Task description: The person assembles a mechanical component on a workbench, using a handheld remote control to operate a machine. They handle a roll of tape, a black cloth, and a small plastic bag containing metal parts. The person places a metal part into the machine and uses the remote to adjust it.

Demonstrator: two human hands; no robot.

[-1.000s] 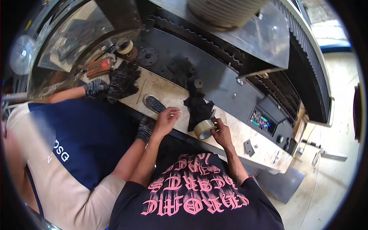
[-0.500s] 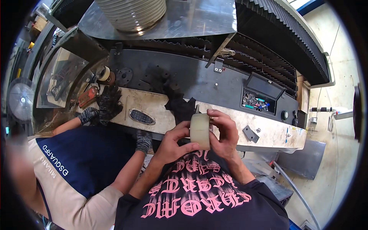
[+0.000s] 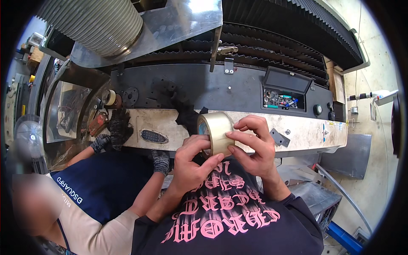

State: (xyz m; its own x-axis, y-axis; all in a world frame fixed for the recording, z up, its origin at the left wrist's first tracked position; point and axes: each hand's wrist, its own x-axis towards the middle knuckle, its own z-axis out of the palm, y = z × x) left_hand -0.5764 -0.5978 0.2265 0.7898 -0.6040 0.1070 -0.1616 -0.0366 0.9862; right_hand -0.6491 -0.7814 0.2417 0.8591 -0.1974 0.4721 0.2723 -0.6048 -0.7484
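Observation:
A wide roll of clear, yellowish packing tape [image 3: 222, 132] is held up in front of my chest, above the near edge of the bench. My left hand [image 3: 190, 160] grips it, with fingers in the core and the thumb against the lower outer face. My right hand [image 3: 260, 148] has its thumb and index finger pinched at the roll's right side, the other fingers curled above. Whether a loose tape end lies between them cannot be made out. Just behind the roll, a crumpled black glove or cloth [image 3: 185, 117] lies on the bench.
On my left a co-worker's gloved hands [image 3: 120, 128] rest at the bench [image 3: 174, 134]. An open compartment of small tools [image 3: 282, 100] sits back right, near a dark metal plate [image 3: 280, 137]. Another tape roll [image 3: 109, 97] stands far left. A ribbed hose [image 3: 100, 29] hangs over a metal sheet.
The tape roll has turned in my hands, its core now showing on the left. My right fingers have shifted from its far rim to its right outer face. The view has swung slightly right.

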